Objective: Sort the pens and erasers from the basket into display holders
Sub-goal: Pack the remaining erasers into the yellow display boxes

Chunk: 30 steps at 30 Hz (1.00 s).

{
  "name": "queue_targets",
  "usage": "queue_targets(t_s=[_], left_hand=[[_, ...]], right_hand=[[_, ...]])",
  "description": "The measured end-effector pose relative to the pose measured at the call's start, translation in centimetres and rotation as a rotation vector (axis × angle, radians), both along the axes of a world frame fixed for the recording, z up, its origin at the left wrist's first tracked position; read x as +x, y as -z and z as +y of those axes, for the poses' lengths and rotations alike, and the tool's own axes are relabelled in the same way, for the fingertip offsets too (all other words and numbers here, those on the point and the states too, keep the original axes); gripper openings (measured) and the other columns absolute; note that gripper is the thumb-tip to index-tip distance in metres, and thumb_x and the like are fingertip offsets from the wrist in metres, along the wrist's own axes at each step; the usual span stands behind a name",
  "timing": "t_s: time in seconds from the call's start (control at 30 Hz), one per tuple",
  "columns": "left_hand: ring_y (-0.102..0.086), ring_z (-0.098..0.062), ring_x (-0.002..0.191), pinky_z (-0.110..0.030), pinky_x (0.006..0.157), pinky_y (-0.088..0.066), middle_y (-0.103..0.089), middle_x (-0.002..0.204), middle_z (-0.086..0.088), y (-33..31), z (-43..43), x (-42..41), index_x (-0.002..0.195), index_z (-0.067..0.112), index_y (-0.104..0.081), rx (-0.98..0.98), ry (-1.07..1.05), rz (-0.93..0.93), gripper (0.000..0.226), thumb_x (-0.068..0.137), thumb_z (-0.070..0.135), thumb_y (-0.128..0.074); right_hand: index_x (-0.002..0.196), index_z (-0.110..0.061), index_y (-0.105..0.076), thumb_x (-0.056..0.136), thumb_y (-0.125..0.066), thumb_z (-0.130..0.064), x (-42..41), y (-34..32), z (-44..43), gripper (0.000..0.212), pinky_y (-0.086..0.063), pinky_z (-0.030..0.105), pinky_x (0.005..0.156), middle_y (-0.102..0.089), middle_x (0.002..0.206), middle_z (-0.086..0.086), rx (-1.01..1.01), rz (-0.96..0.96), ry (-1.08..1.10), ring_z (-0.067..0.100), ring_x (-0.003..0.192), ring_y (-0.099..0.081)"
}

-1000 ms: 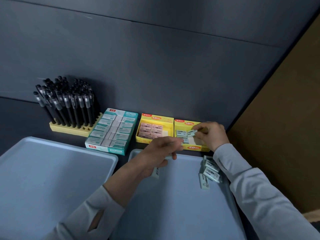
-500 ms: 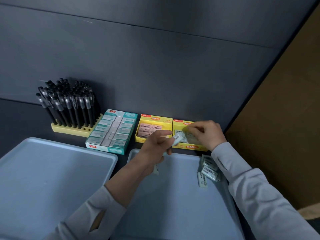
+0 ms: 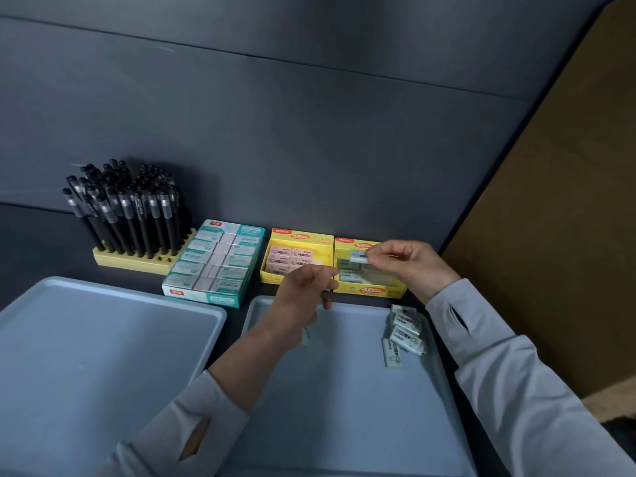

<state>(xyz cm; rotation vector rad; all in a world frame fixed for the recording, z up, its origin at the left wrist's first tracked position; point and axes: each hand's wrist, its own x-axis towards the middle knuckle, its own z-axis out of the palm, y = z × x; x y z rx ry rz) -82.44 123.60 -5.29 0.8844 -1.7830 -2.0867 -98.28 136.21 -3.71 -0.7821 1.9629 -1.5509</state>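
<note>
Pale eraser (image 3: 358,255) pinched in the grip of the right hand (image 3: 413,266) above the right-most yellow box (image 3: 370,290) at the back edge of the worktop (image 3: 34,242), left hand (image 3: 303,294) curled over a blue tray (image 3: 344,407), its grip unreadable.

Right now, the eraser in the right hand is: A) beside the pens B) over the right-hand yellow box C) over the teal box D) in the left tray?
B: the right hand pinches the eraser just above the right-hand yellow box.
</note>
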Motion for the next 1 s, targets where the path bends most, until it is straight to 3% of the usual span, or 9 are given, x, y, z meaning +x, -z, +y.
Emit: queue_targets(t_s=[0.13,0.27,0.4,0.47,0.53,0.63,0.77,0.87,1.0], left_hand=[[-0.049,-0.006,0.052,-0.017,0.043,-0.024,-0.063,0.087,0.002,0.2,-0.1,0.2,0.094,0.019,-0.068,0.015,0.005,0.003,0.02,0.099,0.022,-0.049],[-0.049,-0.007,0.053,-0.016,0.041,-0.025,-0.064,0.086,0.003,0.1,-0.5,0.4,0.094,0.02,-0.068,0.018,-0.003,-0.01,0.02,0.099,0.021,-0.049],[-0.049,-0.008,0.055,-0.016,0.042,-0.025,-0.064,0.09,0.002,0.1,-0.7,0.5,0.095,0.02,-0.068,0.027,0.0,-0.011,0.022,0.1,0.021,-0.048],[-0.048,-0.007,0.055,-0.016,0.041,-0.026,-0.063,0.089,0.002,0.1,-0.7,0.6,0.095,0.02,-0.068,0.033,0.004,-0.008,0.022,0.101,0.022,-0.047],[-0.048,-0.007,0.056,-0.016,0.041,-0.026,-0.063,0.088,0.002,0.1,-0.8,0.6,0.095,0.021,-0.068,0.036,0.007,-0.014,0.022,0.101,0.023,-0.047],[-0.047,-0.008,0.057,-0.016,0.041,-0.026,-0.063,0.088,0.001,0.1,-0.9,0.6,0.095,0.02,-0.068,0.039,0.01,-0.017,0.022,0.101,0.022,-0.047],[-0.047,-0.008,0.056,-0.016,0.041,-0.025,-0.062,0.088,0.0,0.1,-0.8,0.5,0.094,0.021,-0.069,0.047,0.008,-0.015,0.023,0.101,0.022,-0.047],[-0.047,-0.008,0.056,-0.015,0.04,-0.025,-0.063,0.088,0.001,0.2,-1.0,0.6,0.096,0.02,-0.069,0.056,0.006,-0.011,0.022,0.101,0.023,-0.047],[-0.048,-0.009,0.059,-0.016,0.042,-0.027,-0.063,0.089,0.001,0.3,-1.0,0.5,0.1,0.018,-0.069,0.055,0.01,-0.017,0.022,0.101,0.024,-0.047]], right_hand=[[0.095,-0.01,-0.071,0.077,-0.07,0.011,0.0,0.2,0.0,0.028,-0.056,0.025,0.083,-0.072,0.1,0.008,-0.013,0.021,-0.01,0.016,0.089,-0.069],[0.093,-0.01,-0.07,0.08,-0.065,0.015,-0.6,0.0,0.0,0.029,-0.058,0.021,0.071,-0.068,0.09,0.007,0.025,0.073,0.037,0.013,0.077,-0.068],[0.077,-0.016,-0.071,0.084,-0.068,0.004,-2.3,0.9,0.1,0.022,-0.059,0.037,0.079,-0.071,0.09,0.012,0.171,0.19,0.18,0.026,0.084,-0.07],[0.073,-0.017,-0.069,0.087,-0.066,0.002,-2.6,1.2,0.0,0.023,-0.059,0.039,0.079,-0.072,0.09,0.008,0.274,0.245,0.208,0.024,0.084,-0.071],[0.071,-0.022,-0.067,0.086,-0.068,-0.001,-2.4,1.2,-0.2,0.027,-0.059,0.036,0.079,-0.07,0.088,0.001,0.386,0.372,0.195,0.017,0.076,-0.07],[0.069,-0.032,-0.064,0.085,-0.068,-0.001,-2.0,0.9,-0.7,0.036,-0.052,0.027,0.086,-0.068,0.084,-0.007,0.503,0.582,0.15,0.015,0.084,-0.064],[0.09,-0.026,-0.073,0.083,-0.066,0.006,-1.7,0.8,-1.3,0.033,-0.047,0.017,0.083,-0.07,0.092,-0.008,0.538,0.593,0.038,0.009,0.09,-0.064],[0.095,-0.024,-0.073,0.078,-0.076,-0.003,-1.8,0.9,-1.2,0.028,-0.048,0.017,0.079,-0.069,0.094,-0.007,0.538,0.585,0.088,0.01,0.09,-0.064],[0.083,-0.025,-0.069,0.071,-0.085,-0.024,-2.0,1.4,-1.5,0.019,-0.054,0.034,0.084,-0.068,0.088,-0.004,0.71,0.713,0.11,0.02,0.089,-0.062]])
